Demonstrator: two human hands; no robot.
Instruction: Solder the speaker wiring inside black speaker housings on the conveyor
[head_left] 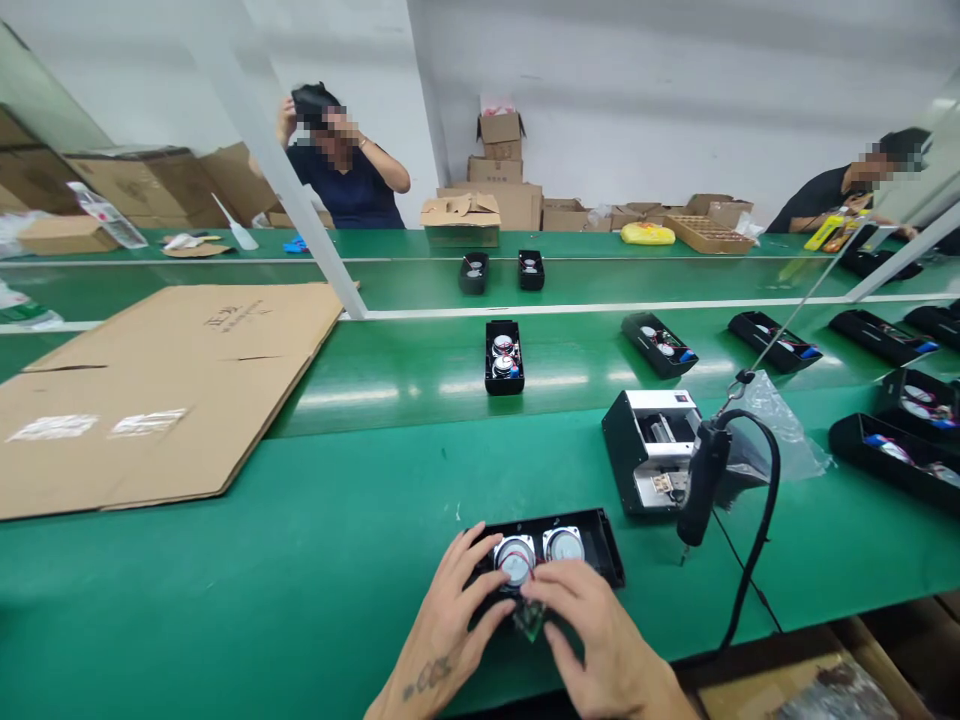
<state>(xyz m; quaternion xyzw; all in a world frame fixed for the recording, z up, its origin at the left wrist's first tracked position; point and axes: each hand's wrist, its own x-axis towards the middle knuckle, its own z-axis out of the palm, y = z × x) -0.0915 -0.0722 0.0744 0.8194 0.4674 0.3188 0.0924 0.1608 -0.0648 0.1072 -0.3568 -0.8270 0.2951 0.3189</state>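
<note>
On the green bench in front of me lies a black speaker housing, its inside facing up. Two round speaker drivers with silver backs, a left one and a right one, sit in it. My left hand curls over the housing's left end, thumb pointing toward a small green circuit board. My right hand has the board between thumb and fingers at the housing's near edge. Thin red wires run beside the drivers. The fingers partly cover board and wires.
An electric screwdriver hangs at right, before a black-and-white machine. Flattened cardboard covers the left side. More open housings, such as one ahead, lie along the line. Two people are across the bench.
</note>
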